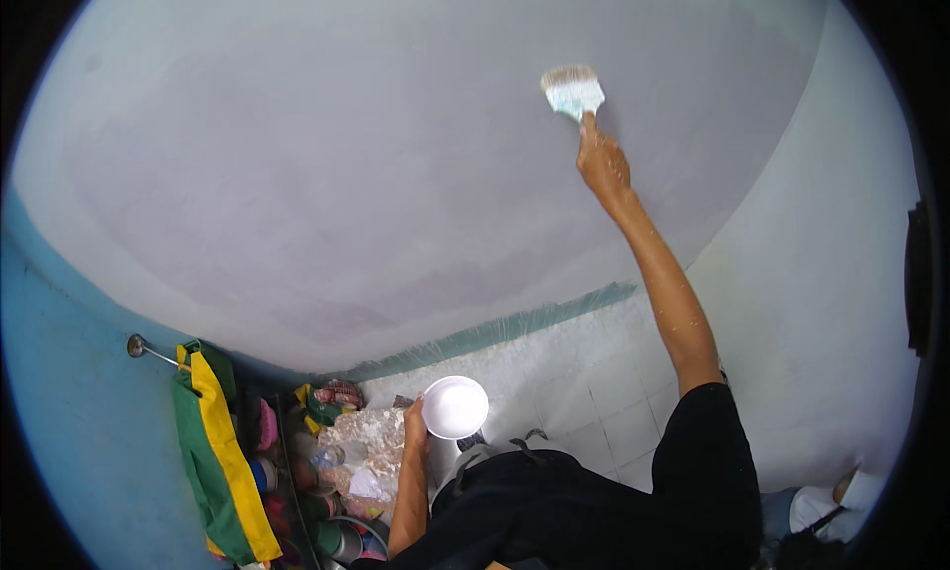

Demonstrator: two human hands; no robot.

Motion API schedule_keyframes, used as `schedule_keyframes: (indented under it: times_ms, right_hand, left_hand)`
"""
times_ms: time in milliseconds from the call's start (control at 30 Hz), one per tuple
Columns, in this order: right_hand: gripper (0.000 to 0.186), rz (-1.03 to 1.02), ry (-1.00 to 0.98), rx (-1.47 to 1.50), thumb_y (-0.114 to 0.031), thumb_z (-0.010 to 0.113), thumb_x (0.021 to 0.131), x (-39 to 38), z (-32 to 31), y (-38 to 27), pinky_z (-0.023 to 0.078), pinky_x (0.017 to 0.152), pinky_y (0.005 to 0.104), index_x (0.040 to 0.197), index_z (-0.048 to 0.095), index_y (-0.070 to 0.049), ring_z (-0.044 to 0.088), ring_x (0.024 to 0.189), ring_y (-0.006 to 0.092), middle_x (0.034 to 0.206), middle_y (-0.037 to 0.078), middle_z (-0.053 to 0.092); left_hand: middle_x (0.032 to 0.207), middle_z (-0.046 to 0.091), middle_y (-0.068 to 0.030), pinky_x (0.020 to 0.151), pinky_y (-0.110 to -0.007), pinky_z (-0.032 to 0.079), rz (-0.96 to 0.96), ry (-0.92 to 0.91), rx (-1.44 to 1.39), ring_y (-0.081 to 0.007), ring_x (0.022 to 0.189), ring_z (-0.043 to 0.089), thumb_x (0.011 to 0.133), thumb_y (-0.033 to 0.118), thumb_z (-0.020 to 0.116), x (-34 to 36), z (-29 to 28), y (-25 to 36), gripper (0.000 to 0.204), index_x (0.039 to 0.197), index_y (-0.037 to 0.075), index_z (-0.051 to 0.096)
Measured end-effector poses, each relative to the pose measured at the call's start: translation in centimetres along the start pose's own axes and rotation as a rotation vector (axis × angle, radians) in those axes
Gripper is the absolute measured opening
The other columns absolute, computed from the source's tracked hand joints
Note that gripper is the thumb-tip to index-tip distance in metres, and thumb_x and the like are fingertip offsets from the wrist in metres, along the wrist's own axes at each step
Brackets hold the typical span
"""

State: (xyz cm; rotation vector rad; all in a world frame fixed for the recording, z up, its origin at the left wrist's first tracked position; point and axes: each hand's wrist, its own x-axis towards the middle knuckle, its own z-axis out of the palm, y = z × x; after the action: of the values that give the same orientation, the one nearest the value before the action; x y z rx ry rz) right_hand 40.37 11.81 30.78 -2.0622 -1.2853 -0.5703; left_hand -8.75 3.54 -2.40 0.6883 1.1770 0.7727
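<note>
- Close to the person's black shirt (pixel 584 511), the left hand (pixel 417 427) is holding a white bowl (pixel 458 436) by its left side. Most fingers are hiding, so I cannot tell just how they are gripping.
- This bowl is looking light and a bit stiff. If something runny is sitting inside, tipping could be spilling it, so holding the rim and bottom and keeping it flat seems best.
- To the left of that hand, crumpled clear plastic (pixel 371 441) is lying in a heap, and a green and yellow cloth (pixel 213 451) is hanging by a blue wall (pixel 79 431).
- Under the bowl, pale floor tiles (pixel 574 402) are showing.
- Farther out, the right hand (pixel 605 164) is closing snugly around the handle of a wide paint brush (pixel 575 95). The brush is pointing up, at or just by the big pale wall (pixel 346 154); I cannot tell if the hairs are touching it.
- The brush is probably feeling light, with a hard handle and soft, bendy hairs. Wet paint could be making it slippery, so gripping the handle, away from the hairs, seems right.
</note>
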Motion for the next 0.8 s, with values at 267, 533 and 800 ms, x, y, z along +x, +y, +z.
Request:
schedule_keyframes:
  times_ms: [267, 533, 800]
  right_hand:
    - [0.034, 0.15, -0.281, 0.069, -0.015, 0.049, 0.093, -7.2, 3.7, 7.7, 0.052, 0.073, 0.0532, 0.126, 0.047, -0.005, 0.064, 0.089, 0.0454, 0.095, 0.03, 0.064]
    - [0.027, 0.082, -0.489, 0.031, -0.023, 0.06, 0.088, 8.5, -8.6, 10.1, 0.05, 0.052, 0.0417, 0.11, 0.059, -0.008, 0.063, 0.06, 0.026, 0.076, 0.015, 0.064]
    - [0.032, 0.099, -0.145, 0.055, -0.016, 0.053, 0.089, 13.9, -22.2, 5.4, 0.052, 0.081, 0.0462, 0.116, 0.06, 0.0, 0.065, 0.096, 0.0392, 0.101, 0.026, 0.067]
  left_hand:
    - [0.088, 0.066, -0.0048, 0.068, -0.03, 0.047, -0.056, 0.031, 0.02, -0.0144, 0.075, 0.06, 0.1, 0.034, 0.049, -2.0, 3.2, -2.0, 0.037, 0.098, 0.001, 0.067]
    - [0.091, 0.066, -0.0066, 0.074, -0.031, 0.05, -0.051, -0.035, 0.06, -0.0161, 0.082, 0.063, 0.1, 0.035, 0.048, -2.4, 9.7, -2.6, 0.04, 0.102, 0.0, 0.066]
    - [0.093, 0.066, -0.0087, 0.073, -0.032, 0.051, -0.047, -0.09, 0.06, -0.0181, 0.081, 0.064, 0.101, 0.036, 0.047, -2.0, 12.6, -4.4, 0.042, 0.102, -0.001, 0.066]
